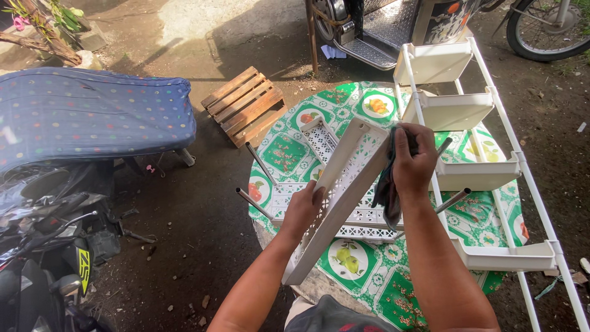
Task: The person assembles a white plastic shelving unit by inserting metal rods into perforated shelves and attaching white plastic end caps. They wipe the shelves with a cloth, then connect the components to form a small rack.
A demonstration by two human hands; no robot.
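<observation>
While we look down over our own forearms, a round table under a green fruit-patterned cloth fills the middle of the view, standing on bare dirt ground. On it lies a white perforated shelf frame with metal legs sticking up and outward. Leaning across the right side of the table is a tall white rack with several shallow plastic bins along its rails; it sits just beside our right arm and crowds that side. A small wooden pallet rests on the ground beyond the table. To the left, a padded board in blue dotted fabric lies above parts of a motorcycle, and more vehicles stand at the top edge.

We hold a white perforated tray tilted on edge above the table, its long side running from lower left to upper right. Our left hand grips its lower rim, fingers curled over the edge, forearm rising from the bottom of the view. Our right hand is closed on a dark cloth, pressing it against the tray's upper end, wrist bent downward with the knuckles toward us.
</observation>
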